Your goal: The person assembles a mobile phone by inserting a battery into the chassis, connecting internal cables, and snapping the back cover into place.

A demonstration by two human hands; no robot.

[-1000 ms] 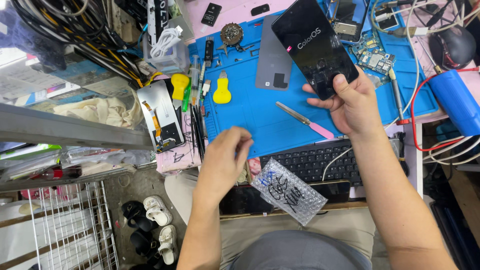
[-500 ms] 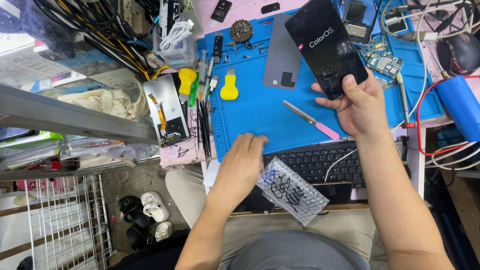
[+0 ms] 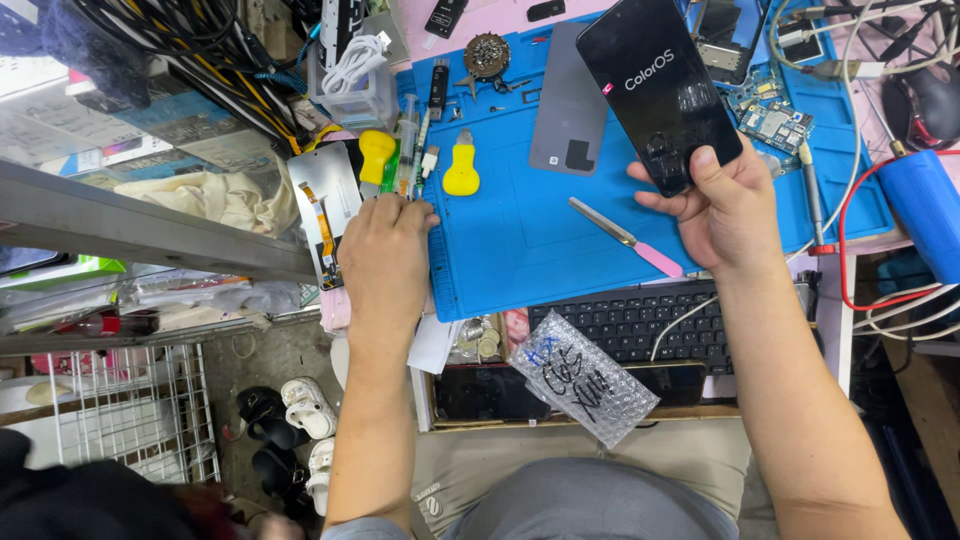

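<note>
My right hand (image 3: 722, 205) grips the lower end of a black smartphone (image 3: 655, 85), whose screen is lit with white text, held tilted above the blue work mat (image 3: 520, 240). My left hand (image 3: 383, 250) rests at the mat's left edge, fingers down on the tools lying there beside a detached phone panel with an orange flex cable (image 3: 325, 205). I cannot see what the fingers touch. A grey phone back cover (image 3: 565, 105) lies on the mat. Tweezers with a pink handle (image 3: 625, 237) lie between my hands.
Two yellow pry tools (image 3: 461, 172) sit at the mat's left. Circuit boards (image 3: 770, 120) and cables crowd the far right, beside a blue cylinder (image 3: 925, 210). A black keyboard (image 3: 640, 325) and a bubble-wrap bag with scribbles (image 3: 582, 378) lie near me. Wire rack (image 3: 140, 410) and shoes sit lower left.
My left hand has moved from near the bubble-wrap bag up and left to the mat's left edge. My right hand still holds the phone in much the same place.
</note>
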